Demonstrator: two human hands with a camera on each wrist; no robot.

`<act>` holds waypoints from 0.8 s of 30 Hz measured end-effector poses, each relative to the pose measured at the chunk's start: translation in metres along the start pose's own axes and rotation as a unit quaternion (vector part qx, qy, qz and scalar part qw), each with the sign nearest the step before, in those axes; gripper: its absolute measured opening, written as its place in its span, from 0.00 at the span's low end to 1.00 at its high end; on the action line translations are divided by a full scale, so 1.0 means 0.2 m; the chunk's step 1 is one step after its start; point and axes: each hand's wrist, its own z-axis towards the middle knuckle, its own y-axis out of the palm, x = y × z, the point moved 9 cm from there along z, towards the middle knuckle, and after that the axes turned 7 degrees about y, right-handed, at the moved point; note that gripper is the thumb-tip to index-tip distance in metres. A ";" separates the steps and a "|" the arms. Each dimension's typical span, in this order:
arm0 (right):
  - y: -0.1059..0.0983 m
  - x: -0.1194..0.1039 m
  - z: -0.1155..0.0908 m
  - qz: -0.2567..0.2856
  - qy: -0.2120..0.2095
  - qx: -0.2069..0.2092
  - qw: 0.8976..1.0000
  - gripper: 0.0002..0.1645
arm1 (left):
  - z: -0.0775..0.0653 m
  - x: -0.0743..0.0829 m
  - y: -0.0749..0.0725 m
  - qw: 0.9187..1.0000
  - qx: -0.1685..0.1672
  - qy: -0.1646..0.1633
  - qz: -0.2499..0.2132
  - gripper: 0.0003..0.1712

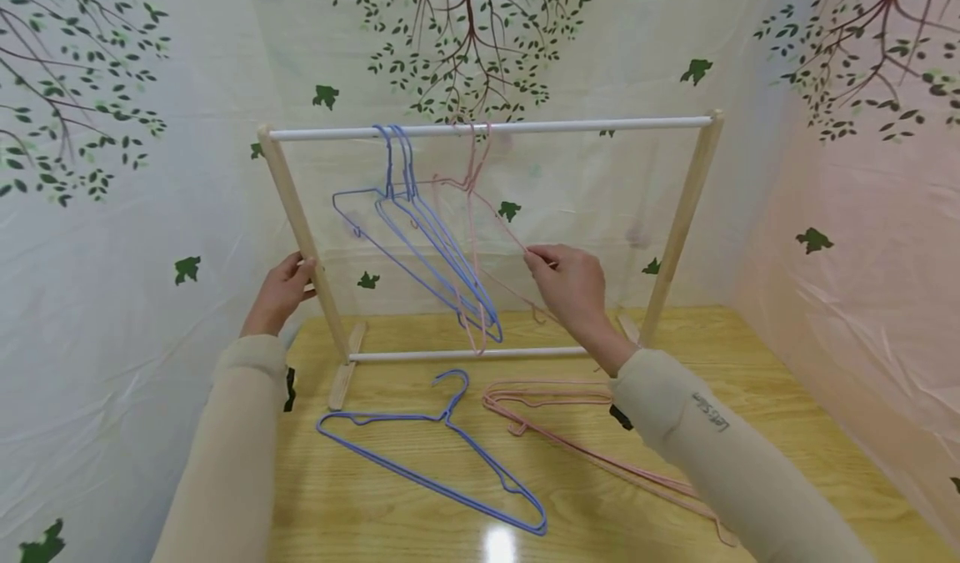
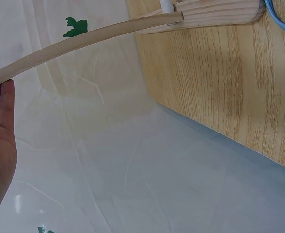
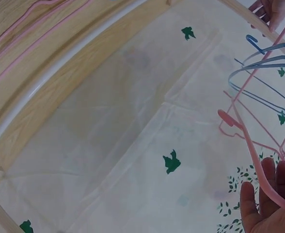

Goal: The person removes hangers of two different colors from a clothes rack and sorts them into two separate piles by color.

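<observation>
My right hand (image 1: 572,289) pinches one sloping arm of a pink hanger (image 3: 251,150) between thumb and fingers. That hanger hooks over the white top rail (image 1: 585,126) of a small clothes rack, beside another pink one. Left of them, several blue hangers (image 1: 389,163) hang from the same rail, their lower ends overlapping the pink wire in the head view. At the rack's left side, my left hand (image 1: 279,292) holds the wooden post (image 1: 287,200) partway up, thumb in front and fingers partly hidden behind it.
Blue hangers (image 1: 390,463) lie stacked on the wood-grain table (image 1: 405,538) in front of the rack. To their right lie pink hangers (image 1: 570,444), partly covered by my right sleeve. A lower white bar (image 1: 420,355) joins the rack's feet. Leaf-printed sheeting (image 1: 825,296) surrounds the table.
</observation>
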 end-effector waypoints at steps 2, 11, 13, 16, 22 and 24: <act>-0.01 0.01 0.00 0.002 0.003 -0.001 1.000 0.12 | -0.02 0.03 0.00 1.000 0.000 -0.002 -0.002 0.32; -0.05 0.02 -0.01 0.010 -0.004 0.004 1.000 0.12 | -0.06 0.11 0.02 1.000 -0.002 -0.005 -0.006 0.31; -0.05 0.01 -0.01 0.009 -0.009 0.004 1.000 0.12 | -0.05 0.08 0.01 1.000 0.001 -0.002 -0.005 0.32; -0.05 -0.01 -0.01 0.006 -0.021 0.005 1.000 0.12 | -0.01 0.01 0.00 1.000 0.003 0.000 0.002 0.32; -0.06 -0.03 -0.03 -0.001 -0.041 0.010 0.999 0.11 | 0.02 -0.03 -0.01 1.000 0.006 0.007 0.009 0.34; -0.06 -0.01 -0.04 -0.004 -0.045 0.011 0.999 0.11 | 0.01 -0.02 -0.01 1.000 0.006 0.010 0.007 0.35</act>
